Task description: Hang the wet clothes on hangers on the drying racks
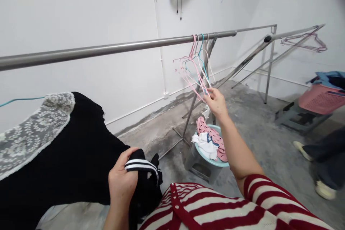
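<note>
- The left hand (122, 178) is closed round a bunched dark garment (140, 165), beside the black top (81, 129); the dark cloths run together, and I can't make out where one ends.
- The right hand (215, 102) grasps the lower wires of the hangers (192, 64), which hang by their hooks from the rail (107, 50); I can't tell how many it grips.
- That black top is cut off on the left, as is the teal hanger (21, 99) at its neck; another person (323, 161) shows only as trouser legs and pale shoes.
- White lace in a leafy pattern makes the top's yoke; white stripes band the bunched garment; the hangers are thin pink, white and teal triangles.
- Pink and white clothes (208, 143) heap loosely in a round, pale blue basin (225, 164) on a grey stool (198, 167).
- Grey, blotchy floor (256, 133), white wall (94, 10); a perforated pink basket (320, 97) stands at far right.
</note>
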